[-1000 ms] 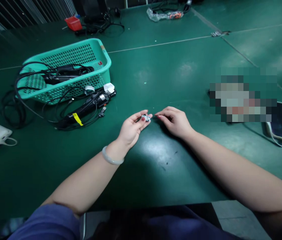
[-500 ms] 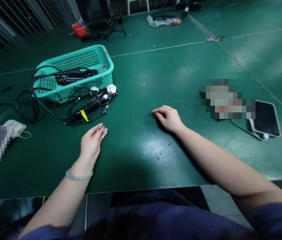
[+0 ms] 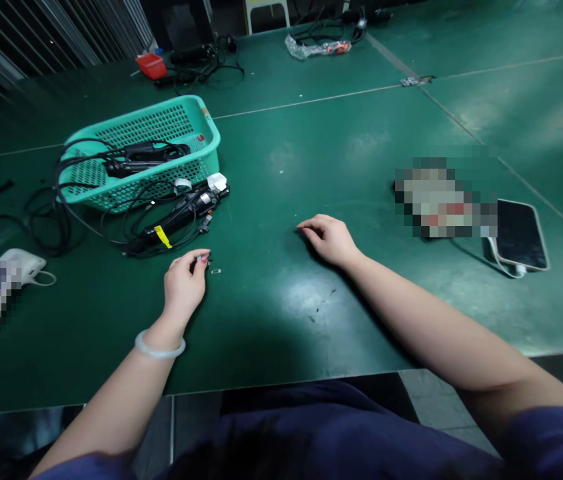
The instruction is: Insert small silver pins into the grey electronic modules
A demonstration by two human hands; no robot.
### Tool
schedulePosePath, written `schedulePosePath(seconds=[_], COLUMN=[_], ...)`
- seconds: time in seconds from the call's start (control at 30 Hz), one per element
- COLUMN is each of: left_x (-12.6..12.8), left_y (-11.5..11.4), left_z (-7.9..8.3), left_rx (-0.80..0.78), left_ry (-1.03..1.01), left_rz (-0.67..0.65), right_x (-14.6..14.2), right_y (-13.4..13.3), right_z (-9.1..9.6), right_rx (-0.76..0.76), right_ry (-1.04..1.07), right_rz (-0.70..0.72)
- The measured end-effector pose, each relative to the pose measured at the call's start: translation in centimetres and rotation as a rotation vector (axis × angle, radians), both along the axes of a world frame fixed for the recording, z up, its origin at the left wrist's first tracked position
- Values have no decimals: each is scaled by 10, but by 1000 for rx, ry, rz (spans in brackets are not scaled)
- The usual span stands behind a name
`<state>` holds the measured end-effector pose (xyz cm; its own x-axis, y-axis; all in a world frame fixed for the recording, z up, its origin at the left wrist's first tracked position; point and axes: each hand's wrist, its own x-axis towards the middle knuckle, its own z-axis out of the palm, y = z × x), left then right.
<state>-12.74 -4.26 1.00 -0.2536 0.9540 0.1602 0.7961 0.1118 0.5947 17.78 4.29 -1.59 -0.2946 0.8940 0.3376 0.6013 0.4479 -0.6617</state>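
Note:
My left hand [image 3: 184, 283], with a pale bangle [image 3: 160, 345] on its wrist, rests near the table's middle left. Its thumb and fingers are closed on small metallic pieces [image 3: 203, 259], mostly hidden and too small to name. Just right of the fingertips lies a tiny, pale, frame-shaped piece [image 3: 216, 271] on the green tabletop [image 3: 261, 320]. Farther right, my right hand [image 3: 330, 239] lies on its side on the table, fingers curled and thumb tip near the index finger. Nothing shows in it.
A turquoise basket [image 3: 214, 157] holds black corded tools, and a black electric screwdriver [image 3: 176, 217] lies before it. A white device [image 3: 24, 265] is at left. A phone [image 3: 521, 233] and a blurred item [image 3: 434, 200] lie right. A red bin [image 3: 151, 65] and cables stand at the back.
A tiny pale piece now lies on the table beside my left hand, whose fingers have closed more. My right hand keeps its pose. The whole view has shifted slightly.

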Motion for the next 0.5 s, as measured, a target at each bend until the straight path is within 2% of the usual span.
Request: schedulePosePath(seconds=[0.1, 0.2, 0.3, 0.33, 0.4, 0.5], left_x=[23, 67, 112, 122, 133, 128], left_y=[8, 20, 34, 38, 45, 52], left_z=[-6, -8, -7, -7, -7, -10], left_rx=[2, -5, -58, -72, -29, 89], left_ry=[-180, -337, -650, -781, -980, -1102], left_rz=[-8, -123, -256, -264, -242, -193], right_x=[0, 0, 2, 2, 3, 3], right_y=[0, 0, 0, -1, -1, -2], right_z=[0, 0, 0, 0, 2, 4], right_rx=[-9, -9, -10, -15, -32, -58], right_ry=[-5, -4, 7, 11, 15, 10], right_rz=[-3, 9, 21, 22, 34, 79])
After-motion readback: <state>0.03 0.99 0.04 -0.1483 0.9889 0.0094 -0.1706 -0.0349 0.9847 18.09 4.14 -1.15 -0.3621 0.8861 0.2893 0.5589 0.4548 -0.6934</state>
